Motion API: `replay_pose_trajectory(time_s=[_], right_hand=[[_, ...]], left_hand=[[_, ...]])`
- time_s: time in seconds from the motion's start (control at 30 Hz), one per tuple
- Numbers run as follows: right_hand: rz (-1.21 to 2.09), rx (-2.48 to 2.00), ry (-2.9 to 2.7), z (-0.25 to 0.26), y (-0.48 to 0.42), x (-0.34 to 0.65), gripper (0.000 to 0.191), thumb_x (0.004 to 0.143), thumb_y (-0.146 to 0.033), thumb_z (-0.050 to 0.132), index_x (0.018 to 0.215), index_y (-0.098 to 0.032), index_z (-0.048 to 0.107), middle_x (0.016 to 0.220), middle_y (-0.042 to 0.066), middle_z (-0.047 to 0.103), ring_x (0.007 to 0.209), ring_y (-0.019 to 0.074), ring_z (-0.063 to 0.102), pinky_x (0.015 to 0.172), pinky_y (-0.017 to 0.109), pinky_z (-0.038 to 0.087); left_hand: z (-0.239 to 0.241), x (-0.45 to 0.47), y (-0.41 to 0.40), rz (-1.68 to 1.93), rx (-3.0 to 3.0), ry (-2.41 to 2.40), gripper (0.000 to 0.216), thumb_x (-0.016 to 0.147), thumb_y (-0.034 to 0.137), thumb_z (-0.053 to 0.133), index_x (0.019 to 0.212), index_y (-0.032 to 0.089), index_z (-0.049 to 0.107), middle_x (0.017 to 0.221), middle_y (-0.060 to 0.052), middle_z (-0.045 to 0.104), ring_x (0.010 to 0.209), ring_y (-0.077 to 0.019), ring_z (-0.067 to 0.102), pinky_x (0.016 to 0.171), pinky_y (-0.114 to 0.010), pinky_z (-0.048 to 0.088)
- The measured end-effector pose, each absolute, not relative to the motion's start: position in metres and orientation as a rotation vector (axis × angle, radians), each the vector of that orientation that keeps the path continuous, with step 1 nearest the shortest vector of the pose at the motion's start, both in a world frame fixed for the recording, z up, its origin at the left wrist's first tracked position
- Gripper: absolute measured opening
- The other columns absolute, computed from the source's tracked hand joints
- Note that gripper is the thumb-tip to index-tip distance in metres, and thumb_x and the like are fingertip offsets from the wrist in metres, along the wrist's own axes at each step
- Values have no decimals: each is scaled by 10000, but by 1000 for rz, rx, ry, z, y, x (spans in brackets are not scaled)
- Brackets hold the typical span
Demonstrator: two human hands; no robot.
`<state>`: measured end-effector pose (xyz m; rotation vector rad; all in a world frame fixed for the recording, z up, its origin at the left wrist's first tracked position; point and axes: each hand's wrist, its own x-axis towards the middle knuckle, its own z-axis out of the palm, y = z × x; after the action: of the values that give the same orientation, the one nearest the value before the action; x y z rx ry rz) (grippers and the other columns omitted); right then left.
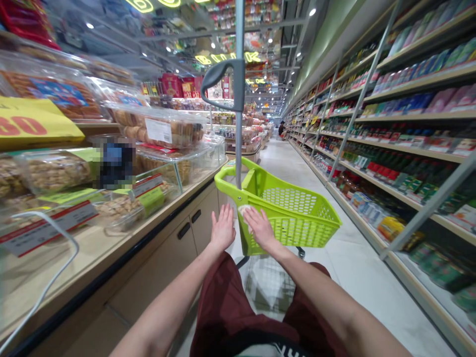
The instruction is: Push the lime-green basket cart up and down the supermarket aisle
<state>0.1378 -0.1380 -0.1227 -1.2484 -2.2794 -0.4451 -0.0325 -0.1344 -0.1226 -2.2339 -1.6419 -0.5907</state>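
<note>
A lime-green shopping basket trolley (303, 215) with perforated sides stands in front of my knees. Its grey upright pole carries a grey loop handle (238, 87). My right hand (259, 227) is at the basket's near side wall, fingers extended over a small whitish wad (244, 209), which looks like a cloth or tissue and is mostly hidden under the fingertips. Just left of the basket's near end is my left hand (223, 229), fingers stretched out and nothing visible in it. Whether it touches the basket I cannot tell.
Along the left runs a counter with clear packs of baked snacks (158, 126), price tags (55, 223) and a white cable (70, 243). Tall shelves (409, 153) full of goods line the right. The tiled aisle (278, 153) stretches ahead, with a person (281, 130) far off.
</note>
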Motion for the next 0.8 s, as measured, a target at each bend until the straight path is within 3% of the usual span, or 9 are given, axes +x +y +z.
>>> replay_pose_trajectory(time_s=[0.17,0.43,0.67,0.8], right_hand=[[-534,-1247,-2135,-101,-125,139,543,780,-65,386,1311,-179,378,1386,65,317,1331,179,164,1078,454,134],[-303,-1446,-2413,-168,-146,147,501,783,-82,396,1272,-187,433,1361,88,357,1287,210,284,1041,469,231],[-519,-1326,-2027,-117,-137,166,576,771,-68,388,1331,-193,344,1384,56,325,1333,168,152,1081,441,115],[-508,-1411,-2062,-119,-130,175,547,781,-56,381,1313,-178,371,1391,63,308,1331,185,162,1069,465,130]], left_hand=[[-109,-23,-133,-616,-2204,-1618,704,689,184,416,1358,90,217,1457,-96,138,1348,-241,82,1068,-546,127],[-120,-12,-141,-514,-2307,-1588,689,692,178,423,1351,90,242,1449,-106,175,1345,-244,98,1080,-527,118],[-107,0,-137,-557,-2283,-1563,696,691,160,412,1357,94,220,1458,-93,137,1349,-238,76,1076,-541,102],[-99,16,-136,-540,-2314,-1511,706,692,173,413,1362,94,204,1459,-94,133,1349,-241,70,1075,-538,105]])
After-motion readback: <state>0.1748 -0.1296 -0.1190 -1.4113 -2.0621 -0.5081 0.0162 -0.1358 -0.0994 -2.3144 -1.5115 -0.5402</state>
